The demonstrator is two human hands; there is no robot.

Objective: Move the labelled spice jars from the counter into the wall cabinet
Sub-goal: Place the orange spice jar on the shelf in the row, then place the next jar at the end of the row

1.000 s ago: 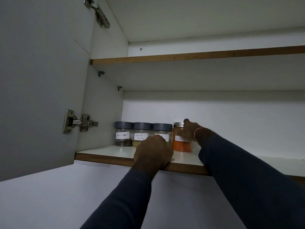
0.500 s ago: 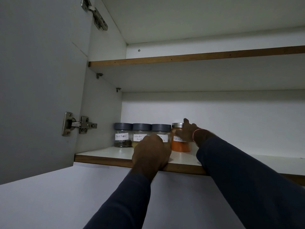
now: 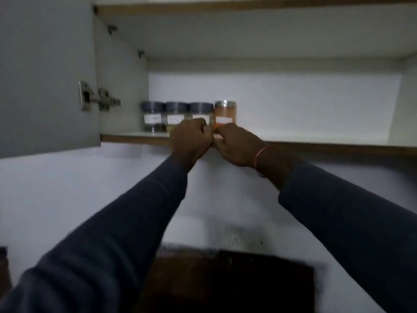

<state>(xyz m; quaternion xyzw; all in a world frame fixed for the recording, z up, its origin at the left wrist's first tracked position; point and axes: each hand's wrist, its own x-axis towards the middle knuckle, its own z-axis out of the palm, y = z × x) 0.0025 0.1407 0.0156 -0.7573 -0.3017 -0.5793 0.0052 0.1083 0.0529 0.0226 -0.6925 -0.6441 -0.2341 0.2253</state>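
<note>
Four spice jars (image 3: 177,114) stand in a row at the left end of the lower shelf (image 3: 316,139), the orange jar (image 3: 225,114) rightmost. My left hand (image 3: 191,141) is at the shelf edge, its fingers curled together on nothing I can see. My right hand (image 3: 237,147) curls just before the orange jar; whether its fingers grip it, I cannot tell.

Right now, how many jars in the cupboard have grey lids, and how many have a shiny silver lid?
Grey-lid jars: 3
Silver-lid jar: 1
Total: 4
</note>
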